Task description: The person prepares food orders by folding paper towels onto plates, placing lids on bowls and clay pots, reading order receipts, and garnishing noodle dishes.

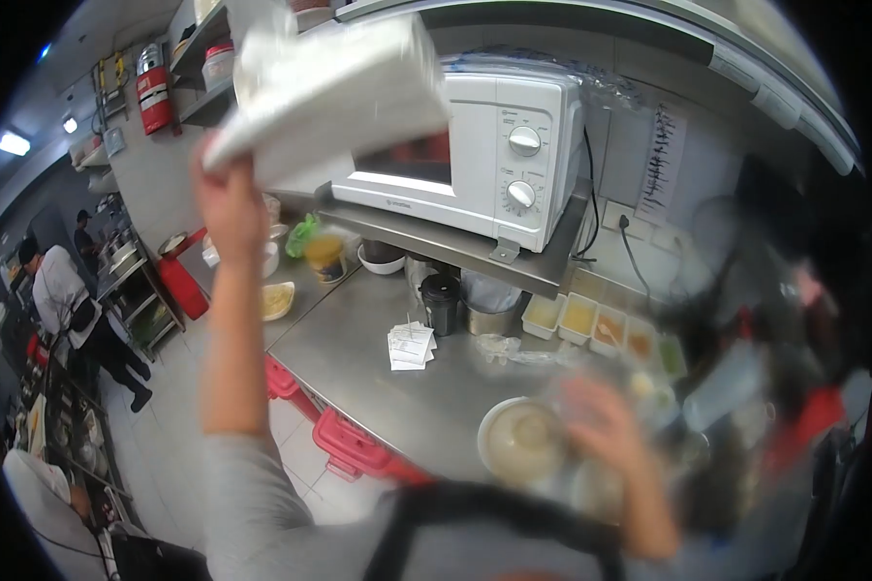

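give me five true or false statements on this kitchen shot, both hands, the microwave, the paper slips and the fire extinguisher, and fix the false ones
1. The left hand holds a white item. True.
2. The microwave sits on a metal shelf. True.
3. The paper slips lie on top of the microwave. False: they lie on the counter.
4. The right hand is raised above the microwave. False: it is low, by a round container.
5. The fire extinguisher is red. True.

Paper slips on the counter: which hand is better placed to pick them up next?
Right, probably: the right hand, though blurred, is low over the counter that holds the slips, seemingly with nothing in it. The left hand is raised, holding the white package.
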`<control>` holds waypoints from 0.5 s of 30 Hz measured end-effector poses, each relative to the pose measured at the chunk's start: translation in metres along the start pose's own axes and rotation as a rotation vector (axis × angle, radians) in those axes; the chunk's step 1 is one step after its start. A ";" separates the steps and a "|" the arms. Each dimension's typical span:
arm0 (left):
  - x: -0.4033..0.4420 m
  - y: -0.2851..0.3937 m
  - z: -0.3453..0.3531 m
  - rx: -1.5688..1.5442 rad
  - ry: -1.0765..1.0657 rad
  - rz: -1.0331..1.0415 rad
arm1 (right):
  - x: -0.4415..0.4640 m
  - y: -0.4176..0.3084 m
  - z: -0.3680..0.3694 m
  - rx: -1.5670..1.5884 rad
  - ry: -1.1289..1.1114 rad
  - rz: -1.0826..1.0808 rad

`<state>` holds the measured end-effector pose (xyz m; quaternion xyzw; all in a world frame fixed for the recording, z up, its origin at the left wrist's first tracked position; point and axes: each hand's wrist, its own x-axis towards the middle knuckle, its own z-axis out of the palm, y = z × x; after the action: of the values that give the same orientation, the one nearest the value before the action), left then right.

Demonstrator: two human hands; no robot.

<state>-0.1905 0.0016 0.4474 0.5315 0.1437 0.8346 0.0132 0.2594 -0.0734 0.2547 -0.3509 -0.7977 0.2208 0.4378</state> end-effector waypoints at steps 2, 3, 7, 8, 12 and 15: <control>0.065 -0.020 0.026 -0.047 -0.123 0.206 | -0.013 -0.012 -0.003 -0.069 0.085 0.104; 0.090 -0.030 0.036 0.011 -0.159 0.250 | -0.020 -0.018 -0.005 -0.102 0.130 0.163; 0.153 -0.096 0.062 0.248 -0.303 0.044 | -0.061 -0.018 -0.014 -0.207 0.270 0.276; 0.155 -0.112 0.069 0.454 -0.332 0.006 | -0.079 -0.011 -0.014 -0.177 0.315 0.358; 0.149 -0.163 0.101 0.833 -0.588 0.634 | -0.139 -0.013 -0.011 -0.222 0.541 0.600; 0.176 -0.209 0.093 0.805 -0.622 0.706 | -0.165 -0.045 -0.014 -0.497 0.641 0.678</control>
<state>-0.2114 0.2536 0.5860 0.7287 0.2521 0.4748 -0.4242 0.3162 -0.2268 0.2020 -0.7324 -0.4938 0.0358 0.4674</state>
